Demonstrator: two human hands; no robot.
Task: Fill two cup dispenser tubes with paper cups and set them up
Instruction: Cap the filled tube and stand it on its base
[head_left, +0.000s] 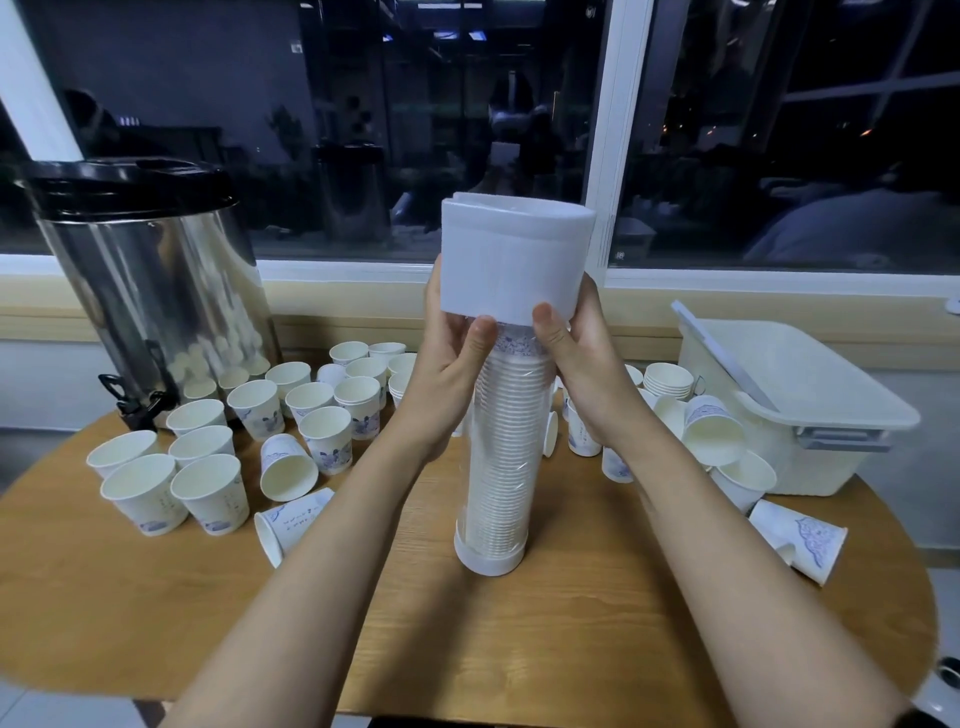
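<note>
Tube (506, 441), clear and packed with a nested stack (511, 415) of paper cups, stands upright on the surface (597, 623), its long axis vertical and leaning slightly toward the viewer at the foot. A white base (488, 558) closes the lower end and rests on the wood near the middle. A white cap (514, 260) sits over the upper end, and its lower rim overlaps the top of the stack.

Both hands grasp the cap, one on each flank. The left hand (447, 364) and right hand (587, 364) press their thumbs on the near face at the rim, while their fingers curl behind, out of view. The tube lies directly below and between the hands, equally near to each. Whether the cap is fully seated cannot be told; the step in hand appears to be fitting it along the tube's axis.

Loose cups (208, 488) crowd the surface to the left, behind and to the right of the tube, some upright and some tipped. An urn (156, 270) stands far left and a lidded bin (795, 405) far right. Open wood lies only in front of the base, toward the near edge. No second tube shows.
</note>
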